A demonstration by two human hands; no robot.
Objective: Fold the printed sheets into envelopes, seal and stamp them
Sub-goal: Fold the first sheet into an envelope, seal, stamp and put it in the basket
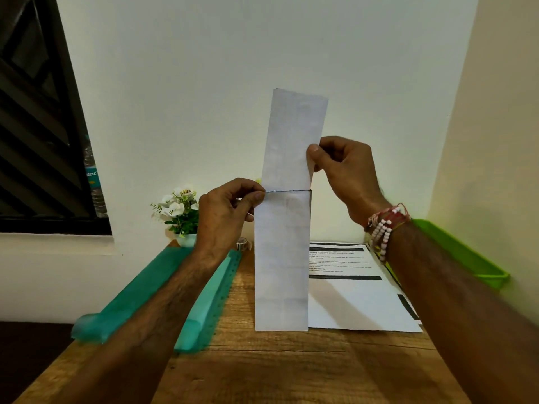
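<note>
Sheet: folded strip I hold upright above the table.
Left hand: pinches the left edge at the crease.
Right hand: pinches the right edge, higher.
Handling: light, floppy; I'd grip edges near the crease.

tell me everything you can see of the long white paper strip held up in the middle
The long white folded paper strip stands upright, faint print showing through, a thin dark line across its middle. Its upper half leans slightly right. The left hand pinches its left edge at that line; the right hand pinches the right edge just above. Its lower edge is down at the wooden table.
</note>
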